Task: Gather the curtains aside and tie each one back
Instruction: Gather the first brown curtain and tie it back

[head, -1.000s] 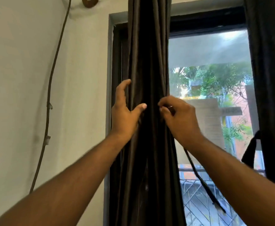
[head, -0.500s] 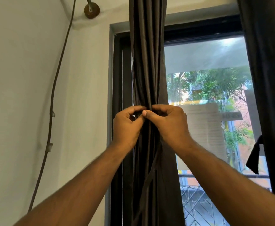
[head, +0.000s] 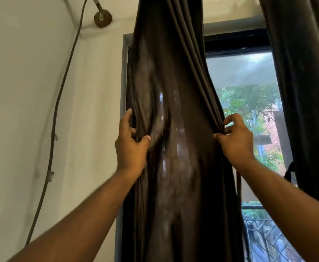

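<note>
A dark brown left curtain (head: 175, 114) hangs in front of the window's left side, spread wide between my hands. My left hand (head: 131, 146) grips its left edge, thumb pressed into the folds. My right hand (head: 234, 140) pinches its right edge, fingers curled round the gathered pleats. A thin dark tie strap (head: 238, 183) hangs down below my right wrist. The right curtain (head: 302, 91) hangs at the right side of the window, with a dark tieback loop (head: 288, 172) on its inner edge.
The window (head: 249, 118) with a black frame shows trees and a brick building outside, with a railing low down. A cable (head: 60, 95) runs down the white wall on the left from a round wall mount (head: 102, 18).
My hands have moved apart from the middle of the bunched curtain to its two edges, and the fabric now spreads wide between them. The view has tilted upward.
</note>
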The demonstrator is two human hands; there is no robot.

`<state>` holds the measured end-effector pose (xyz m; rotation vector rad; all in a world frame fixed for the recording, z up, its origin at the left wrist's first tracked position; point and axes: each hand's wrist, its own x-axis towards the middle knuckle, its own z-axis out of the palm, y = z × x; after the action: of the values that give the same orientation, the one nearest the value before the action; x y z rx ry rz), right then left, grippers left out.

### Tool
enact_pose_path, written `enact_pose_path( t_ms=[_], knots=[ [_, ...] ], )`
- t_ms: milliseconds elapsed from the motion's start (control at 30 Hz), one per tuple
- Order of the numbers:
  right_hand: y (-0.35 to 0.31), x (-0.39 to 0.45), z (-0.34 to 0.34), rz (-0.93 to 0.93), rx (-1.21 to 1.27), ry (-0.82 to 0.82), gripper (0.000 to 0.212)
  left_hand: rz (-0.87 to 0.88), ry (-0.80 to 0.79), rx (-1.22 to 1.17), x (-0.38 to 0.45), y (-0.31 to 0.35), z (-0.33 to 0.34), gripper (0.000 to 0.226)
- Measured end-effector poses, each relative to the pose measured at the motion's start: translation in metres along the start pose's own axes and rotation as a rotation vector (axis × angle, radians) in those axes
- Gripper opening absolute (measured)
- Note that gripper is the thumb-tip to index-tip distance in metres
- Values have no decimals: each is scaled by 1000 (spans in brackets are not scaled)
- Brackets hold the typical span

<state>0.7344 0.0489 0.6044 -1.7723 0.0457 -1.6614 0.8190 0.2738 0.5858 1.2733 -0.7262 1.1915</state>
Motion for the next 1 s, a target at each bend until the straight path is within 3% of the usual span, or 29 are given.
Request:
enact_pose_path(
  t_ms=[100,233,367,400,533,633,733,867,933,1000],
  knots=[
    [0,-2,-7,84,64,81,43,-43,-11,-25,-7,7,14,64],
    [-37,-38,38,-12,232,-267,34,5,-51,-88,-26,16,35,37],
    [-60,-34,49,27,291,-319,65,82,-35,-37,-28,16,31,30],
    [-61,-34,47,45,304,-345,63,96,-47,-19,-28,16,28,29],
    [-61,-44,46,91,385,-369,19,126,-103,-20,-35,17,20,22],
    [-63,-49,47,85,418,-343,13,164,-162,29,-47,15,19,20],
    [-65,-57,45,30,359,-364,28,190,-281,97,-57,11,17,13],
    [-58,-55,41,-9,270,-302,19,242,-461,19,-71,9,12,36],
    [-55,-51,40,-7,249,-283,14,170,-438,-97,-71,7,10,37],
    [-52,-49,39,-19,215,-287,16,34,-308,-159,-65,6,9,32]
  ],
)
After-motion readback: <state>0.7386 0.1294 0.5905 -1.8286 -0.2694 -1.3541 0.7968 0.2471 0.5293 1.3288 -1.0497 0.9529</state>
